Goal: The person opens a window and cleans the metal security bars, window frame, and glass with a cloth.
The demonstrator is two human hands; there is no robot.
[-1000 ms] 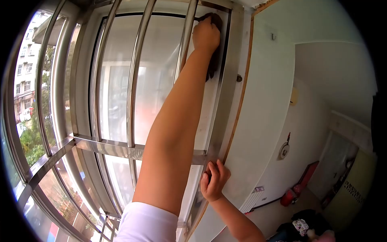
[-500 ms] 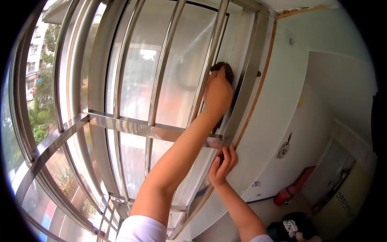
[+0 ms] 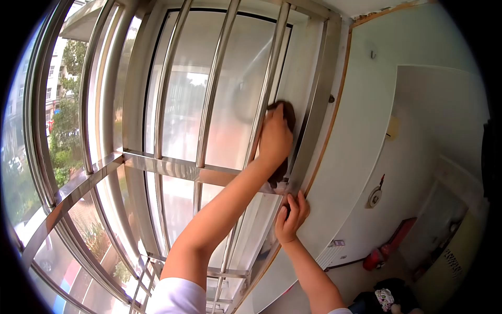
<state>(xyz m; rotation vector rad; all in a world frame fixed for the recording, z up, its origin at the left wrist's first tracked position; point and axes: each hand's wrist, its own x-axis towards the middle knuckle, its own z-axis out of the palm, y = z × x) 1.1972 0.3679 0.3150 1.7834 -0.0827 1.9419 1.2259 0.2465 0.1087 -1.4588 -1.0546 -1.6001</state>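
My left hand (image 3: pixel 276 137) is closed on a dark brown cloth (image 3: pixel 286 112), pressed to the pale strip at the right side of the window pane (image 3: pixel 230 99). Part of the cloth hangs below the hand, near the horizontal metal rail (image 3: pixel 172 166). My left arm reaches up in front of that rail, with the hand beside a vertical bar. Lower and to the right, my right hand (image 3: pixel 293 217) has its fingers curled round the edge of the metal frame (image 3: pixel 314 115).
Steel bars (image 3: pixel 213 78) stand before the pane and curve round at the left, with trees and buildings outside. On the right is a pale green wall (image 3: pixel 361 120) with a hook. Beyond it are a room, a round object on the wall and red items by the floor.
My left hand has moved down with the cloth from the top corner of the pane to just above the rail. My right hand stays on the frame. The view has shifted.
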